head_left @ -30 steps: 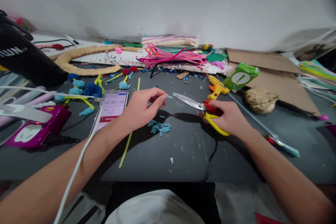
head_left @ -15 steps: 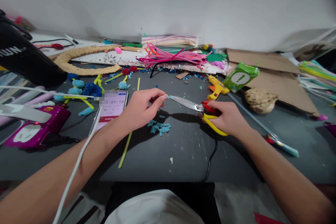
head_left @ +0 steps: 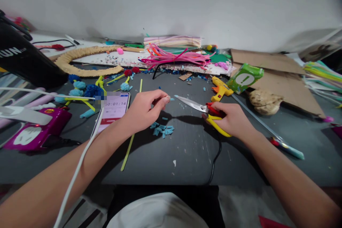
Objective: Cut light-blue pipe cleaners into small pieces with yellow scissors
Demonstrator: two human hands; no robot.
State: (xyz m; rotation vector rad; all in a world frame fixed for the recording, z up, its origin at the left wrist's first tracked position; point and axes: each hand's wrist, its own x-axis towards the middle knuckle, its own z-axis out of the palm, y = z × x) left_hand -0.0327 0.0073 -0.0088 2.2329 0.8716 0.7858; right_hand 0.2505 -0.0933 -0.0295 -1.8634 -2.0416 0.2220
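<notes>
Between the thumb and forefinger of my left hand [head_left: 148, 108] is pinched a small light-blue strip [head_left: 172, 99], only its tip showing. My right hand [head_left: 231, 119] is closed round the red and yellow handles of a pair of scissors [head_left: 191, 104]. The blades look closed, and their tip points at the strip, a small gap apart from it. Below, on the grey table, lies a small heap of light-blue cut pieces [head_left: 163, 130]. A yellow-green stem [head_left: 128, 151] runs under my left wrist.
A phone [head_left: 113, 112] with a running timer lies left of my left hand, near blue pompom flowers [head_left: 93, 92]. A yellow glue gun [head_left: 220, 89] and a green box [head_left: 245, 78] stand beyond my right hand. Pink pipe cleaners [head_left: 176, 58] lie behind; a black bottle [head_left: 26, 53] stands left.
The scissors have drawn slightly to the right, away from my left fingertips, where their tip met the blue strip before. My left hand has barely moved. The phone timer advanced one second.
</notes>
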